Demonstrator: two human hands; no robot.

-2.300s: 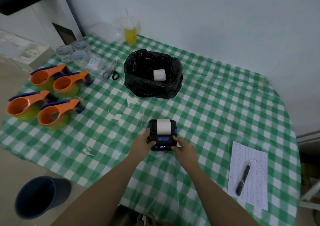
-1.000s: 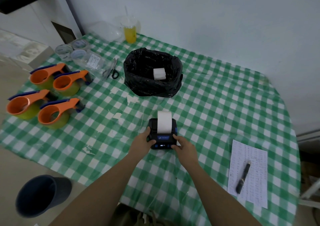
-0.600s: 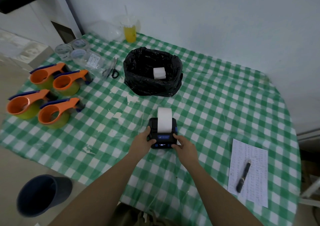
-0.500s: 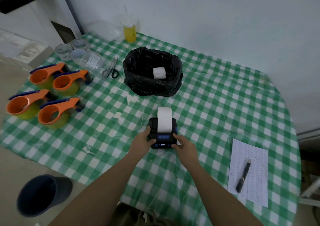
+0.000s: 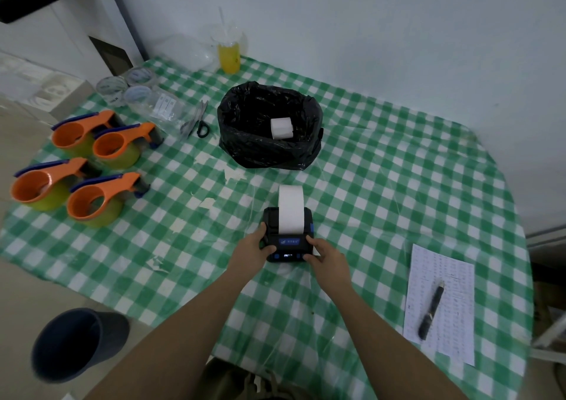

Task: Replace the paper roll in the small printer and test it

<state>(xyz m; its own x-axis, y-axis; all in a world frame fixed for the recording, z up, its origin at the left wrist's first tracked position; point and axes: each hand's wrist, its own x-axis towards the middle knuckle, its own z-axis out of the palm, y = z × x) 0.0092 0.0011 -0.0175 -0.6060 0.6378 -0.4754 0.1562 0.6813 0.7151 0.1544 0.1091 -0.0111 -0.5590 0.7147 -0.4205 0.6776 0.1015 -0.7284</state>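
- Small black printer [image 5: 288, 236] sits on the tabletop [image 5: 382, 191], near the front edge, on the green-and-white checked cloth; its small front display is lit.
- Left hand [image 5: 251, 248] grips the printer's left side, thumb on its top front corner, fingers wrapped around the side.
- Right hand [image 5: 327, 257] holds the printer's front right corner, thumb on top beside the blue label; the other fingers are hidden behind the hand, so their curl cannot be told.
- White paper strip [image 5: 291, 208] stands out of the printer's top slot and rises away from the person (blank on the visible face).
- Behind the printer, apart from it: a bin lined with a black bag [image 5: 269, 125], with a white paper roll [image 5: 281, 128] lying inside.
- Left side of the tabletop: four orange tape dispensers [image 5: 78, 167] in two pairs, then clear tape rolls [image 5: 131, 89] and scissors [image 5: 197, 121] further back.
- Far edge, by the wall: plastic cup of yellow drink [image 5: 229, 52] with a straw.
- Right of the printer, well apart: printed sheet [image 5: 441, 301] with a black pen [image 5: 431, 314] lying on it.
- On the floor at lower left: dark round bucket [image 5: 76, 343].
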